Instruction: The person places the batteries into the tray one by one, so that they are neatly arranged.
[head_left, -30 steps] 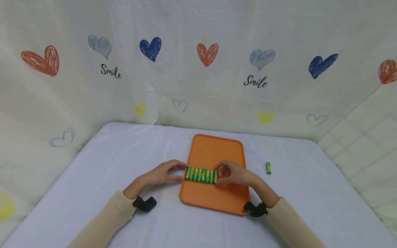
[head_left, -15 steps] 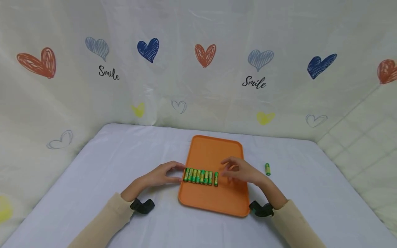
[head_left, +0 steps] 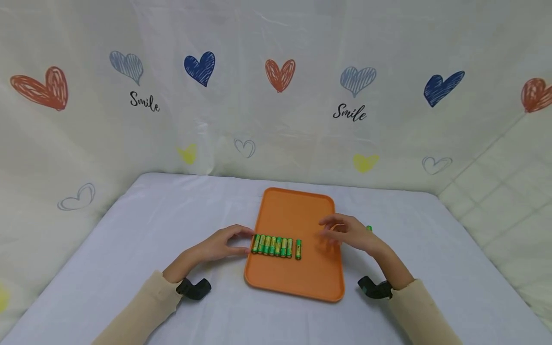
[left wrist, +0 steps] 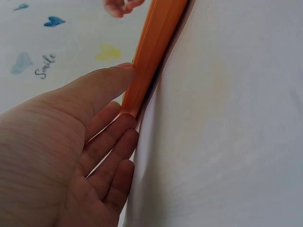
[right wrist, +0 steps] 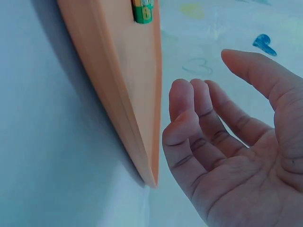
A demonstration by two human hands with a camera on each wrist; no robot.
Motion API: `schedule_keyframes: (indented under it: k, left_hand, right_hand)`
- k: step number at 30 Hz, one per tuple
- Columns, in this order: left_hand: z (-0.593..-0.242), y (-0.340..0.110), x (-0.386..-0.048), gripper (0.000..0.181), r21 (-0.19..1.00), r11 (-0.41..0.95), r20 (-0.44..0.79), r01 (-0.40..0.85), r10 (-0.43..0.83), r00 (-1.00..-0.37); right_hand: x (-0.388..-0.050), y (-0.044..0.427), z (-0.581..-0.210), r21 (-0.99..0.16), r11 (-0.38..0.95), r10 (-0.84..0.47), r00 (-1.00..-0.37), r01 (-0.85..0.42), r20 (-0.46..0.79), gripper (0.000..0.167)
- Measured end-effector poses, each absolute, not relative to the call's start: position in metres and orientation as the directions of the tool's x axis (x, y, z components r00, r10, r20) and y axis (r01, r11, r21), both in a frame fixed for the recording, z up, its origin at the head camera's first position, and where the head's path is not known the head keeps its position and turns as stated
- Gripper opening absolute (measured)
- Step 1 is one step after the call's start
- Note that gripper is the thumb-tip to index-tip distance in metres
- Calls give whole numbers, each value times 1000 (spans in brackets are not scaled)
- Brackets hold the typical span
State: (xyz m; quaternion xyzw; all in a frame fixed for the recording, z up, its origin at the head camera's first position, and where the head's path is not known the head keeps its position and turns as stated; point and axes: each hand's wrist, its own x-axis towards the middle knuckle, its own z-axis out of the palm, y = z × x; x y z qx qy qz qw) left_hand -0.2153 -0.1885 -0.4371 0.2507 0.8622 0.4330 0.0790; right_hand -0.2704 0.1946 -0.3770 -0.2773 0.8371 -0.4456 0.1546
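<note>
An orange tray (head_left: 297,206) lies on the white-covered table. Across it runs a row of several green-and-yellow batteries (head_left: 272,246), side by side. One more battery (head_left: 298,249) lies a small gap to the right of that row. My left hand (head_left: 222,243) is at the tray's left edge beside the row's end; in the left wrist view its thumb and fingertips touch the tray's side. Over the tray's right edge hovers my right hand (head_left: 351,232), fingers loosely bent and nothing in them. The right wrist view shows a battery end (right wrist: 143,13) on the tray.
Another battery (head_left: 369,228) lies on the table right of the tray, mostly hidden behind my right hand. A white curtain (head_left: 241,110) with printed hearts hangs behind the table. Black wrist bands (head_left: 194,289) sit at both sleeves.
My right hand has let go of the row's right end and moved right, towards the tray's edge. The rightmost battery now stands apart from the row. My left hand has stayed at the left edge.
</note>
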Motion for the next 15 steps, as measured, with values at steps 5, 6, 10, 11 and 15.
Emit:
schedule_keyframes:
  k: [5, 6, 10, 11, 15]
  left_hand:
    - [-435, -189, -214, 50, 791, 495, 79, 360, 500, -862]
    - [-435, -189, -214, 50, 790, 497, 78, 359, 500, -863]
    - [-435, -188, -214, 51, 790, 505, 67, 349, 495, -867]
    - [-435, -188, -214, 51, 790, 507, 63, 345, 492, -868]
    - [-434, -188, -214, 52, 792, 508, 56, 337, 490, -870]
  right_hand:
    - [-273, 204, -377, -835, 450, -586, -810, -317, -8, 36]
    - [-274, 207, -377, -834, 451, -584, -811, -318, -7, 36]
    - [-276, 218, -379, -835, 451, -567, -824, -316, 5, 38]
    - [-277, 221, -379, -835, 449, -563, -827, -318, 12, 38]
    - [-278, 233, -381, -840, 451, -523, -852, -303, 26, 36]
